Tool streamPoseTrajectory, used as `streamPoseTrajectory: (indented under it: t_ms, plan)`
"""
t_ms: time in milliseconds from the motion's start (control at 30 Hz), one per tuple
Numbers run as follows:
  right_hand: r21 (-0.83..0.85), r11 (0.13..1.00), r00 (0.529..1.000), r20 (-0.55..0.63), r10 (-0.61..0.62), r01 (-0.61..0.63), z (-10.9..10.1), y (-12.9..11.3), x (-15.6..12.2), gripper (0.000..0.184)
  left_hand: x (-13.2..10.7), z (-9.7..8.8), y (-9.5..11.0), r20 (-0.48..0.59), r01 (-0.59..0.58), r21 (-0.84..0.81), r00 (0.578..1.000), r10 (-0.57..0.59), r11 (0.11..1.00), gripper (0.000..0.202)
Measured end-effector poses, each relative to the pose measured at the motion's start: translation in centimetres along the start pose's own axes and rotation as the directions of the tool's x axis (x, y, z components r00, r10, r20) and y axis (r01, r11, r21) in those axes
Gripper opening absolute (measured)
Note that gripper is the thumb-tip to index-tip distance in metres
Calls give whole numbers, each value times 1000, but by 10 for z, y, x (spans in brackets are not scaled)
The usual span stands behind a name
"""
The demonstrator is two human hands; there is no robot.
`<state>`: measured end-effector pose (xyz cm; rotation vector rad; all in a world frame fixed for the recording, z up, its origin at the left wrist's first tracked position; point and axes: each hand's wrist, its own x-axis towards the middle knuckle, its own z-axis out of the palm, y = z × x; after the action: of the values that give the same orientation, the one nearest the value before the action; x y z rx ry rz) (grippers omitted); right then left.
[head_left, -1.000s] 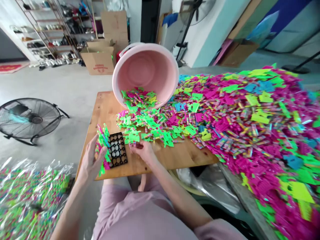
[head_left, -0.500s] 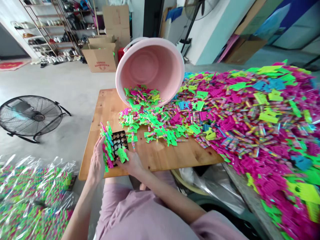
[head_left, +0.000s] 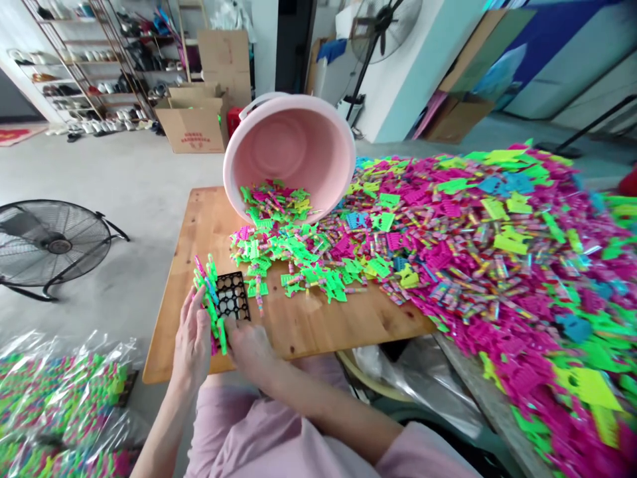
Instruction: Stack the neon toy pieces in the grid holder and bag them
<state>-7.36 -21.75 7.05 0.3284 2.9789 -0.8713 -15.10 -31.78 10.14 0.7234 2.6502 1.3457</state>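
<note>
A black grid tray (head_left: pixel 240 302) with round holes lies near the table's front left corner. Bright green, pink and blue plastic pieces (head_left: pixel 212 299) stand upright in rows along its left side. My left hand (head_left: pixel 190 345) lies against the outer side of these rows, its fingers stretched out. At the tray's near end, my right hand (head_left: pixel 251 348) has its fingers pinched at a flat green plastic piece (head_left: pixel 222 336), held on edge beside the rows. The right fingertips are partly hidden.
A pink tub (head_left: pixel 318 159) lies tipped on the wooden table (head_left: pixel 298 328), loose pieces spilling from its mouth. A large heap of coloured pieces (head_left: pixel 448 232) covers the right. Bagged filled trays (head_left: pixel 60 385) lie at lower left, and a floor fan (head_left: pixel 54 242) stands left.
My right hand has brought the green piece leftward from over the tray's holes to the standing rows and turned it on edge. My left hand stays against the rows. The view has shifted slightly.
</note>
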Motion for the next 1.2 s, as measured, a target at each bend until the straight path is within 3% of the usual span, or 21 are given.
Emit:
streamPoseTrajectory:
  t_ms: [67, 167, 233, 267, 300, 333, 400, 500, 567, 667, 767, 900, 967, 1033, 1067, 1133, 1200]
  plan:
    - [-13, 999, 999, 27, -41, 42, -1, 0, 0, 22, 1, -1, -4, 31, -22, 90, 999, 20, 996, 65]
    - [116, 959, 961, 77, -267, 257, -18, 22, 10, 17, 5, -2, -12, 13, 17, 206, 1000, -20, 978, 80]
    - [181, 930, 947, -71, -312, 320, -47, 47, 29, 22, 6, 0, -17, -19, 39, 201, 999, -36, 979, 77]
    - [167, 945, 947, -207, -243, 280, -67, 61, 42, 24, 7, 2, -18, -35, 41, 194, 999, -35, 980, 75]
    - [145, 980, 937, -341, -81, 137, -89, 76, 58, 21, 6, 4, -18, -46, 35, 191, 999, -27, 981, 74]
    - [131, 991, 896, -438, 76, -20, -112, 90, 76, 19, 6, 6, -17, -52, 23, 191, 999, -13, 981, 73]
    - [87, 963, 810, -526, 261, -254, -152, 115, 116, 23, 5, 10, -15, -56, 4, 193, 998, 7, 981, 71]
    - [73, 908, 784, -479, 395, -413, -187, 139, 170, 27, 4, 15, -14, -68, -11, 186, 997, 24, 983, 68]
    - [82, 893, 792, -432, 431, -442, -192, 146, 193, 25, 5, 17, -16, -84, -23, 178, 996, 39, 984, 67]
    - [100, 889, 802, -397, 447, -446, -187, 151, 203, 20, 5, 18, -18, -86, -46, 164, 994, 61, 985, 66]
    - [132, 911, 804, -433, 408, -391, -185, 154, 187, 17, 4, 18, -19, -72, -28, 165, 997, 40, 986, 65]
    - [210, 939, 792, -507, 341, -270, -187, 149, 136, 21, 3, 9, -16, -66, -36, 187, 997, 49, 982, 72]
    - [378, 919, 844, -452, 288, -111, -183, 135, 101, 21, 4, -1, -6, -117, -117, 219, 982, 145, 969, 78]
    - [620, 784, 950, -260, 174, 26, -176, 114, 66, 21, 9, -11, 12, -173, -258, 280, 934, 312, 925, 77]
    - [710, 704, 985, -143, 98, 33, -172, 102, 49, 21, 12, -16, 23, -169, -344, 314, 897, 409, 885, 70]
    - [808, 589, 999, 30, -41, 0, -169, 78, 22, 23, 20, -23, 42, -85, -472, 392, 836, 542, 790, 47]
    - [873, 486, 990, 92, -104, -30, -170, 63, 4, 26, 26, -25, 56, 78, -570, 348, 809, 583, 744, 30]
